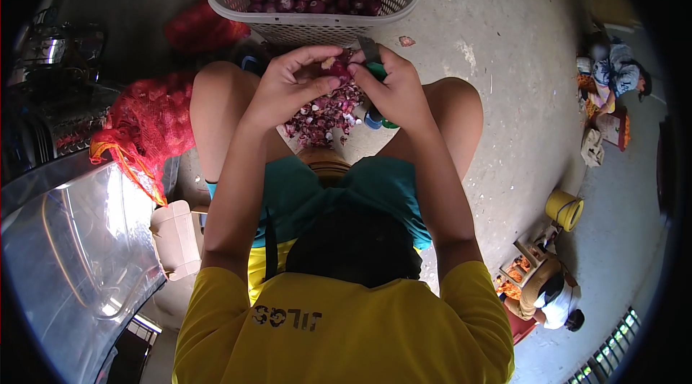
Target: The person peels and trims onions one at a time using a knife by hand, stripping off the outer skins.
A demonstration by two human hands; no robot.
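Between my two hands, above the floor, a small red onion (339, 70) is held, with a pale patch on its left side. My left hand (292, 88) is closed on the onion between thumb and fingers. My right hand (395, 88) grips a knife, whose dark, broad blade (368, 50) sticks up past the fingers; a green part shows beneath it, perhaps the handle. The right thumb rests at the onion's right side. Below both hands lies a heap of onion skins and trimmings (328, 116). The knife's edge against the onion is hidden by the fingers.
A grey perforated basket (313, 20) with many red onions stands just ahead. Red mesh sacks (155, 114) of onions lie at left, beside a shiny metal surface (86, 233). A yellow bucket (564, 211) and two other people (555, 297) are at right.
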